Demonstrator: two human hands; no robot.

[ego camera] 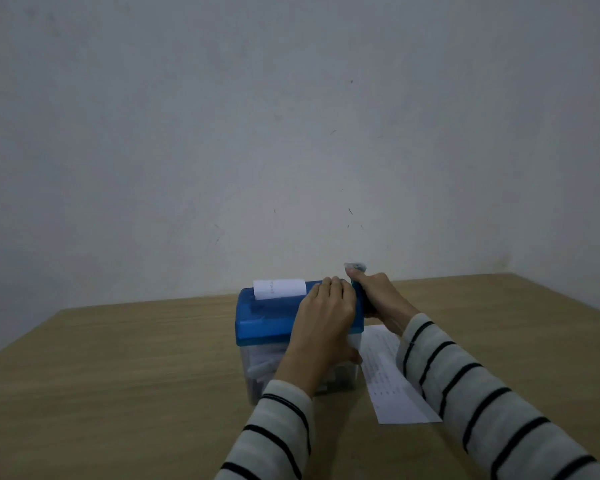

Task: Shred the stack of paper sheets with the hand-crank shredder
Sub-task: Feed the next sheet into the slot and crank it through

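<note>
A hand-crank shredder (267,323) with a blue lid and a clear bin stands mid-table. Shredded strips show through the bin (257,368). A white sheet (280,289) sticks up out of the slot on top. My left hand (323,317) lies flat over the right part of the lid, pressing on it. My right hand (378,296) grips the crank handle (354,266) at the shredder's right end, the knob poking out above my thumb. The stack of printed paper sheets (392,379) lies on the table just right of the shredder, partly under my right forearm.
The wooden table (136,375) runs up to a plain grey wall at the back. Its right edge slants away at the far right. My striped sleeves cross the near right part of the table.
</note>
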